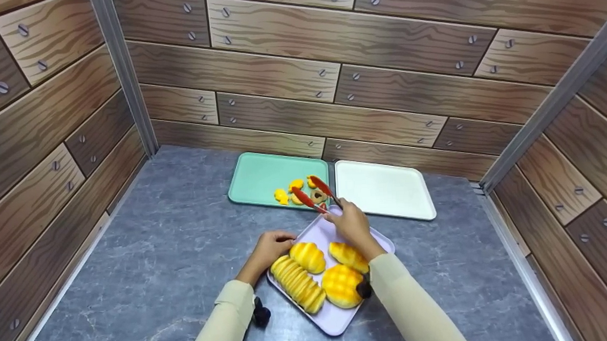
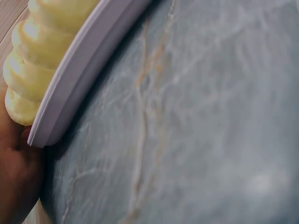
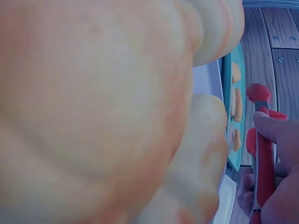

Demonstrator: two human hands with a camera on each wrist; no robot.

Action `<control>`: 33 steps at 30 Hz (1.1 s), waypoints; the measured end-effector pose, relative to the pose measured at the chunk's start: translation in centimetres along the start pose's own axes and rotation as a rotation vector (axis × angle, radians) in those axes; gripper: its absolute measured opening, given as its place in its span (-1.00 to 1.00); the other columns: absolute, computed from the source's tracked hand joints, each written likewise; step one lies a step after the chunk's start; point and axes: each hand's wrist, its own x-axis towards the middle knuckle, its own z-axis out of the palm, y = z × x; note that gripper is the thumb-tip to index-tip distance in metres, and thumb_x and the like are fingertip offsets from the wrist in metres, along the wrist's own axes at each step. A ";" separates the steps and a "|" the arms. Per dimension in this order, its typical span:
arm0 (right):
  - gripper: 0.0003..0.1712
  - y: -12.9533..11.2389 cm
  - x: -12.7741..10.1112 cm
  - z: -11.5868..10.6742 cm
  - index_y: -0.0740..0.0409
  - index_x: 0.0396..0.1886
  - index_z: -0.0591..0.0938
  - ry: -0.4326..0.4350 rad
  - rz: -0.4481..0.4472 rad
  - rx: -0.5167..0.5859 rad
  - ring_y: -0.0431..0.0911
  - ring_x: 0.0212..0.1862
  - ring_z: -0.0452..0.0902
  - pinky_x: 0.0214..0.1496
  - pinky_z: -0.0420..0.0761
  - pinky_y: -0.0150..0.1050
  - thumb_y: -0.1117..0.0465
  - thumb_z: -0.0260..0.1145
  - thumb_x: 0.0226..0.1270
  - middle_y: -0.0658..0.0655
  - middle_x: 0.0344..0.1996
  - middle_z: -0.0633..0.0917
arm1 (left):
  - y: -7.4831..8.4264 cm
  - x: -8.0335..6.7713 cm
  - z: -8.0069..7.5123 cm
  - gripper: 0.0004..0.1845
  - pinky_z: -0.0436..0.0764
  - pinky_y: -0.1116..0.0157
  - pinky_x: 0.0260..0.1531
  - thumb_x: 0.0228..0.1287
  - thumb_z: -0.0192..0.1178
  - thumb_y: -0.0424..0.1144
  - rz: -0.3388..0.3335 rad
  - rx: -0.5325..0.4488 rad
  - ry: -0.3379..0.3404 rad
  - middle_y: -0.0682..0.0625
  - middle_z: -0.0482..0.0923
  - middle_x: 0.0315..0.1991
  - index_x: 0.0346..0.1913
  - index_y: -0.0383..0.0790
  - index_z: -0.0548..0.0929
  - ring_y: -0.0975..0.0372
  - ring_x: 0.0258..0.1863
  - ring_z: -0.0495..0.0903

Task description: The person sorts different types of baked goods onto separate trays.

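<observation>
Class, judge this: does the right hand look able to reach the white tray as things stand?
Probably yes: the right hand, though holding tongs, is close to the white tray, with nothing visible between them.

A white tray (image 1: 381,187) sits by the back wall (image 1: 278,59), which has brown wood boards and round grey screws (image 1: 226,12). Grey poles (image 1: 125,76) stand at its two ends. The worktop (image 1: 173,237) is grey and streaky.

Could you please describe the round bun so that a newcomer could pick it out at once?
On the grey table, find the lilac tray, the nearest of three. In the head view, the round bun lies just right of the long ridged loaf. Unlike that loaf and the two croissants, it has a criss-cross top.
</observation>
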 end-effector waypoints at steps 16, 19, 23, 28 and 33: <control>-0.16 4.4 -8.6 -4.0 0.27 0.40 0.46 0.031 -0.037 0.126 0.26 0.28 0.50 0.35 0.43 0.19 0.01 0.52 0.20 0.37 0.29 0.56 | -0.1 0.0 0.4 -0.79 0.62 0.12 0.08 0.35 0.24 -0.28 0.011 -0.014 -0.013 -0.03 0.77 -0.09 -0.06 -0.16 0.81 0.12 0.01 0.68; -0.15 5.3 -10.2 -3.9 0.32 0.39 0.46 0.027 -0.045 0.097 0.27 0.28 0.50 0.34 0.43 0.20 0.00 0.51 0.21 0.40 0.27 0.56 | -0.2 -0.1 0.2 -0.80 0.62 0.12 0.07 0.34 0.24 -0.27 0.008 -0.020 0.000 -0.03 0.77 -0.09 -0.07 -0.16 0.81 0.12 0.00 0.68; -0.16 6.2 -12.0 -4.3 0.31 0.39 0.47 0.019 -0.008 0.119 0.26 0.27 0.50 0.34 0.41 0.21 0.01 0.51 0.21 0.39 0.27 0.57 | -0.2 -0.3 0.0 -0.79 0.64 0.15 0.04 0.35 0.24 -0.28 0.011 -0.018 -0.005 -0.05 0.77 -0.09 -0.06 -0.17 0.81 0.13 -0.02 0.68; -0.19 7.5 -13.7 -5.7 0.25 0.38 0.50 0.038 0.018 0.120 0.25 0.22 0.54 0.30 0.44 0.23 0.00 0.52 0.19 0.34 0.24 0.61 | -0.2 -0.3 -0.2 -0.79 0.65 0.16 -0.01 0.36 0.23 -0.29 0.003 -0.030 -0.012 -0.07 0.76 -0.08 -0.05 -0.18 0.80 0.13 -0.05 0.69; -0.15 9.6 -15.3 -7.6 0.19 0.38 0.51 0.037 0.036 0.110 0.25 0.25 0.53 0.30 0.44 0.23 -0.05 0.54 0.15 0.33 0.26 0.60 | 0.0 -0.2 -0.1 -0.79 0.64 0.14 0.03 0.36 0.23 -0.30 0.019 -0.026 -0.021 -0.08 0.76 -0.07 -0.05 -0.18 0.80 0.10 -0.01 0.68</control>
